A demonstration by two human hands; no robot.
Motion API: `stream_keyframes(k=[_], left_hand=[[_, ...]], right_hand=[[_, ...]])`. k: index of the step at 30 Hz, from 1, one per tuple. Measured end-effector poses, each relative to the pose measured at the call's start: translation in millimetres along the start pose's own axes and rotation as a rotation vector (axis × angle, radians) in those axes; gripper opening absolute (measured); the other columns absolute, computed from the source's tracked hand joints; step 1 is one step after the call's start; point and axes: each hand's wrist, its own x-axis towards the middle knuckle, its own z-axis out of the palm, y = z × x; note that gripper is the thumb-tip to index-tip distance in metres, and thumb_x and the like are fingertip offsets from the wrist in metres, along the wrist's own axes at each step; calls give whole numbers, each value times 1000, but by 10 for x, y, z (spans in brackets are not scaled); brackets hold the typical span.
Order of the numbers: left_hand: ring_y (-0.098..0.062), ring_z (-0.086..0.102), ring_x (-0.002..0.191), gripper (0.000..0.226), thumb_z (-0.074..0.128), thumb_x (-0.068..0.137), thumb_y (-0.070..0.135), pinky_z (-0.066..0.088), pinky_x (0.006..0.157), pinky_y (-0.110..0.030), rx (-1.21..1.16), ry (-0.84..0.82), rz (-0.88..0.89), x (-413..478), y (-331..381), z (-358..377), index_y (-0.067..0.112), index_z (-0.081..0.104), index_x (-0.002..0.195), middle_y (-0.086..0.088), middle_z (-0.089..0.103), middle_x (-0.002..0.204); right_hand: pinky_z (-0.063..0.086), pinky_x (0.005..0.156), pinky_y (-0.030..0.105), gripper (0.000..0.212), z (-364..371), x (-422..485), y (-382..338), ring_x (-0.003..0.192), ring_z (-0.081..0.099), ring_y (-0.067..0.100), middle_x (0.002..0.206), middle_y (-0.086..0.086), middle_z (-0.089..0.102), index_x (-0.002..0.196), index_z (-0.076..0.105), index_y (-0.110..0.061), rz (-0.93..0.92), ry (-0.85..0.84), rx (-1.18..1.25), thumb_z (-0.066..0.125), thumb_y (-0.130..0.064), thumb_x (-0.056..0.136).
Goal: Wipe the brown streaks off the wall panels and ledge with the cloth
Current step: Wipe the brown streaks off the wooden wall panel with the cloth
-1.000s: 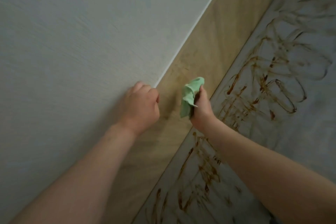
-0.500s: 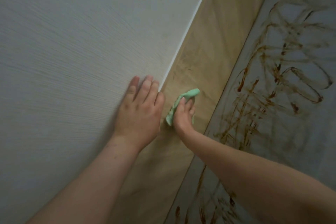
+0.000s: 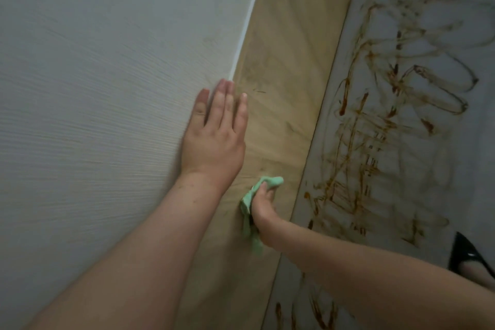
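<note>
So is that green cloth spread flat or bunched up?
Bunched: the right hand grips the cloth in a crumpled wad, ends sticking out.

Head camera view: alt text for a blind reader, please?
A right hand holds a green cloth against a tan panel while the left hand lies flat on the white wall. Brown streaks cover the grey panel alongside.
</note>
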Motion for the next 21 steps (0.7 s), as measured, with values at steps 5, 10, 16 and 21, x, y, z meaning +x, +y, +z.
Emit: stream_keyframes(k=[5,10,16,21], left_hand=[[-42,-17,156,66,12,107,36,-20,121,-60,6,15,43,46,-3,126,11,-11,164,-29,-15,167],[-44,-16,156,67,10,105,37,-15,122,-62,12,7,63,40,1,123,11,-8,164,-31,-14,167],[-47,-18,154,75,17,99,48,-18,122,-61,-24,-51,18,115,97,43,18,-1,165,-34,-18,165],[-53,-21,152,81,24,97,52,-13,122,-64,-84,-27,12,150,144,132,13,6,166,-40,-19,161]], right_hand=[[-6,126,45,65,-100,-83,-758,159,-14,20,173,-1,-12,164,-7,-34,-573,106,-90,16,-57,109],[-10,125,31,66,0,-271,-217,156,-18,10,171,-7,-19,164,-8,-28,-785,99,-177,19,-53,109],[-3,128,48,65,-294,451,-495,160,-6,21,174,0,-4,165,-3,-32,-310,120,-38,15,-58,108],[-1,129,47,63,-403,668,-1322,160,-1,20,174,-1,7,166,5,-28,-678,213,74,21,-51,110]])
